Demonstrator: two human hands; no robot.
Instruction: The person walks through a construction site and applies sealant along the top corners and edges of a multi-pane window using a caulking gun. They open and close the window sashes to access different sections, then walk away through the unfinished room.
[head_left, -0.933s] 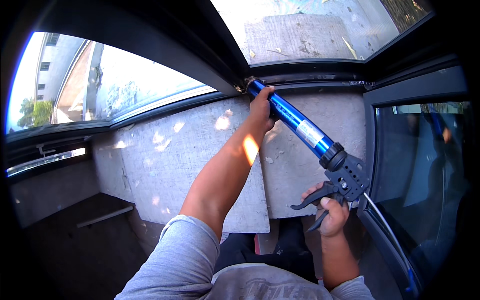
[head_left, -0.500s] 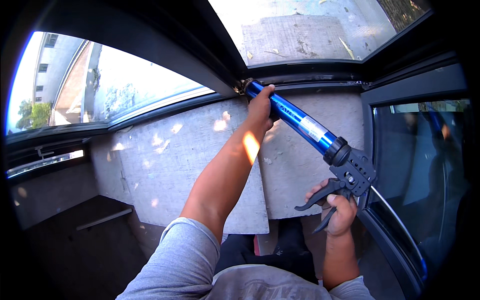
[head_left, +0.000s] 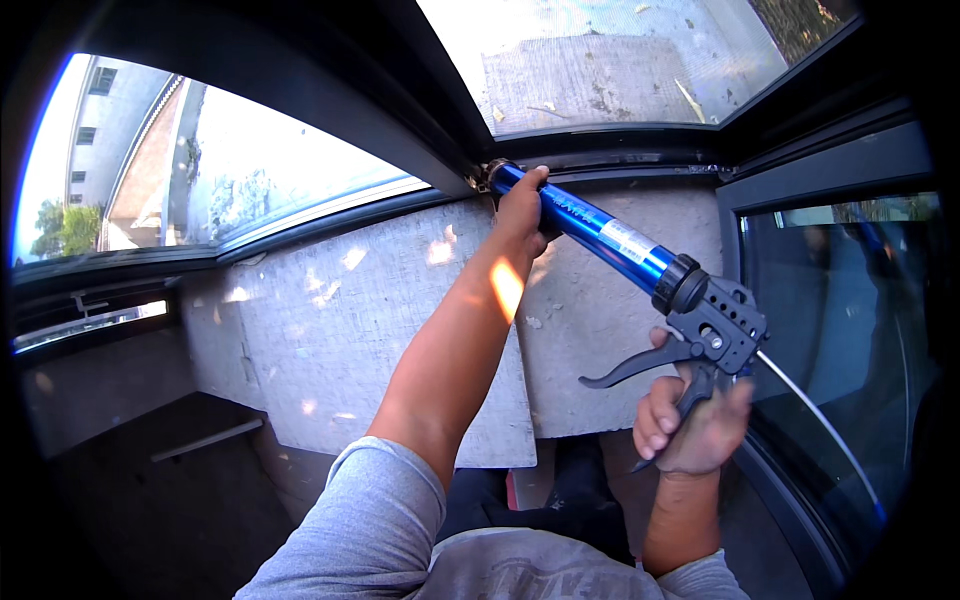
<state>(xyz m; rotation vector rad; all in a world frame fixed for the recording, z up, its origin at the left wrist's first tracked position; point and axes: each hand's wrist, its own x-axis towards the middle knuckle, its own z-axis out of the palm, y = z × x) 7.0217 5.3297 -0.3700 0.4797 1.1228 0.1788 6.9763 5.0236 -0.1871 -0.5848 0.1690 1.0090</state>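
A caulking gun [head_left: 610, 237] with a shiny blue barrel slants from the window corner down to the right. My left hand [head_left: 522, 213] is wrapped round the front of the barrel, close to its tip. That tip meets the dark frame joint [head_left: 480, 180], and the nozzle itself is hidden. At the rear end, my right hand [head_left: 690, 420] has its fingers round the fixed black handle, while its thumb side is smeared by motion. The long trigger [head_left: 640, 366] stands out in front, away from the handle, with no fingers wrapped on it. A thin metal rod [head_left: 815, 410] sticks out behind.
Grey boards [head_left: 370, 330] form a ledge below the window, speckled with sunlight. A dark-framed open glass sash [head_left: 835, 330] stands close to my right hand and the rod. Window panes [head_left: 290, 160] rise at the left and ahead. A dark recess [head_left: 170, 480] lies lower left.
The gun's rear end has shifted slightly right. My right hand's fingers have left the trigger and its thumb has swung out to the right. My left hand stays on the barrel.
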